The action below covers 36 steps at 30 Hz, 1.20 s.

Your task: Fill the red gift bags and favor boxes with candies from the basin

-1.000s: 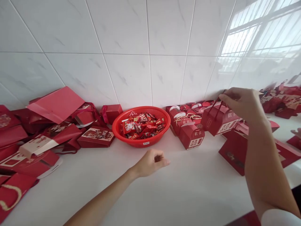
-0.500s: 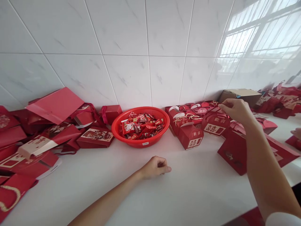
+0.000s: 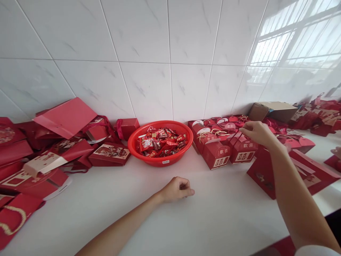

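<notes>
My right hand (image 3: 257, 132) pinches the thin dark cord handle of a small red gift box (image 3: 243, 151) with gold lettering and a white label. This box stands upright beside a matching red box (image 3: 216, 155), at the front of a group of similar boxes. Resting on the white table, my left hand (image 3: 178, 189) is curled closed with nothing seen in it. Beyond that hand sits a red plastic basket (image 3: 161, 163) of wrapped sweets (image 3: 162, 143).
Red boxes and bags (image 3: 50, 160) are heaped on the left. A larger red box (image 3: 313, 172) lies near my right forearm, with a brown carton (image 3: 274, 110) behind. Another person's hand (image 3: 337, 152) shows at the right edge. A tiled wall (image 3: 149, 85) backs the table (image 3: 149, 227).
My right hand has come down and slightly left, lowering the gift box beside the matching one. My left hand has stayed in place. The view has shifted slightly.
</notes>
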Motion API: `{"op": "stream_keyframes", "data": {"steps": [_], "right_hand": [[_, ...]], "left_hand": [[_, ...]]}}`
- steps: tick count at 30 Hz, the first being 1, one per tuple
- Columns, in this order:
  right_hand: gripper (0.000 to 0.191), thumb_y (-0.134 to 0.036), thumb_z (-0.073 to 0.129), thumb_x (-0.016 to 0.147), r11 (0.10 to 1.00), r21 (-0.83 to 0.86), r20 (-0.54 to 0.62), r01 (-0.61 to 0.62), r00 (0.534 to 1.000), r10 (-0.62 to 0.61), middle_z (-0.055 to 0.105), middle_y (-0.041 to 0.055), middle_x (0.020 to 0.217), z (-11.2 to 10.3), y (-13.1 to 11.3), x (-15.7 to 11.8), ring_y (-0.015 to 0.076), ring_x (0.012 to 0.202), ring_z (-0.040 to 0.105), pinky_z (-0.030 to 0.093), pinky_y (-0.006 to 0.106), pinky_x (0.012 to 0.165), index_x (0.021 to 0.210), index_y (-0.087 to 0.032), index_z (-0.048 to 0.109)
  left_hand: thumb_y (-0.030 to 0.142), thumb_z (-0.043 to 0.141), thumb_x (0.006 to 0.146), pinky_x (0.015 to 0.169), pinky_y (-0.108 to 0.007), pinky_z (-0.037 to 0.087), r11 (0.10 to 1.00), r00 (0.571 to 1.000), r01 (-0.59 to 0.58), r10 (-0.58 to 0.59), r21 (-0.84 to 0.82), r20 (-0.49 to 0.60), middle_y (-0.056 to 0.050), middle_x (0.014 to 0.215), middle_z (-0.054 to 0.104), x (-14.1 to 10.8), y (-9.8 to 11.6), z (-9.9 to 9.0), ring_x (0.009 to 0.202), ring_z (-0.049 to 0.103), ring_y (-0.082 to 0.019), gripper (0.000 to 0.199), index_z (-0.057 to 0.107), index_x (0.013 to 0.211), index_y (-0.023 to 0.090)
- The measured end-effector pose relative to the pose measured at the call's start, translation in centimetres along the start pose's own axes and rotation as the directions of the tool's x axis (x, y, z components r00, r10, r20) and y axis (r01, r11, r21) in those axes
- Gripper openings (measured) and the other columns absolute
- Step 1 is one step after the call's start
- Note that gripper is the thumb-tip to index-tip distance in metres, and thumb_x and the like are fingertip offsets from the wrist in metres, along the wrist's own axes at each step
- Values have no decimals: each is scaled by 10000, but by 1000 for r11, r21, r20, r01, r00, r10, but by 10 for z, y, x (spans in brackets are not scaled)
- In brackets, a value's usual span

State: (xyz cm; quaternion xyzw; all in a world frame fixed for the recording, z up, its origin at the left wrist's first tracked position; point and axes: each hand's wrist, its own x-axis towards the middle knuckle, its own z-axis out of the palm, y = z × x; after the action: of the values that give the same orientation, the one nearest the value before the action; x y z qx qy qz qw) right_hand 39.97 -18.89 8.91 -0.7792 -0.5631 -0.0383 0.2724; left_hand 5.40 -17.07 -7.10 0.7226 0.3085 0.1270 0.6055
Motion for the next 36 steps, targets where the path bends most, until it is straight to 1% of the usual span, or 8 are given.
{"op": "stream_keyframes", "data": {"steps": [6,9,12,24,29,32,34,36], "right_hand": [[216,-339,530,740,997,81,27,10,1000,-12,597,18,559,35,8,1,174,566,539,383,291,594,564,-217,499],[239,-373,521,745,991,135,-20,-13,1000,16,587,26,561,49,9,-1,174,560,522,373,298,583,566,-222,474],[240,-411,512,744,984,176,-88,-37,995,53,588,34,568,58,9,-3,182,567,517,372,309,585,600,-219,515],[250,-448,526,742,972,234,-111,33,994,-7,651,52,637,61,5,-8,204,615,569,406,320,623,655,-217,561],[275,-469,531,785,995,95,-71,-31,997,38,633,58,662,68,11,-6,228,660,584,403,333,646,665,-222,542],[321,-511,560,804,1000,27,-95,-16,995,18,682,103,820,72,18,-7,283,812,627,453,370,716,837,-200,633],[407,-531,573,817,1000,-1,-175,25,984,-24,691,153,981,73,18,-13,328,960,625,480,428,806,997,-177,662],[457,-535,580,836,994,-8,-249,107,963,-105,667,185,1125,75,12,-23,355,1077,600,478,483,898,1099,-170,659]], "left_hand": [[554,738,691,557,-251,330,1000,1000,-3,3,7,-5,50,569,487,1,-2,1,567,418,-101,446,508,611,180],[552,735,693,557,-253,332,1000,1000,-2,2,12,-4,43,575,503,0,-2,1,567,424,-104,439,515,619,179],[549,736,690,560,-254,336,1000,1000,-5,5,12,-7,39,582,514,0,-2,1,569,427,-104,435,520,623,178],[510,737,693,559,-246,347,1000,1000,6,-6,9,-14,41,582,527,0,-1,2,569,439,-98,403,529,615,174],[529,744,690,559,-246,348,1000,1000,5,-5,11,-19,39,587,531,0,-3,2,575,445,-100,420,533,617,174],[524,743,692,551,-246,339,1000,1000,0,1,8,-13,44,583,520,0,-4,2,567,432,-98,420,522,615,175],[517,743,694,547,-247,334,1000,1000,-9,9,6,-6,44,583,518,0,-4,2,565,426,-98,416,518,616,176],[515,744,699,547,-246,331,1000,1000,-14,14,8,-7,44,587,519,0,-4,1,568,422,-97,414,522,618,175]]}}
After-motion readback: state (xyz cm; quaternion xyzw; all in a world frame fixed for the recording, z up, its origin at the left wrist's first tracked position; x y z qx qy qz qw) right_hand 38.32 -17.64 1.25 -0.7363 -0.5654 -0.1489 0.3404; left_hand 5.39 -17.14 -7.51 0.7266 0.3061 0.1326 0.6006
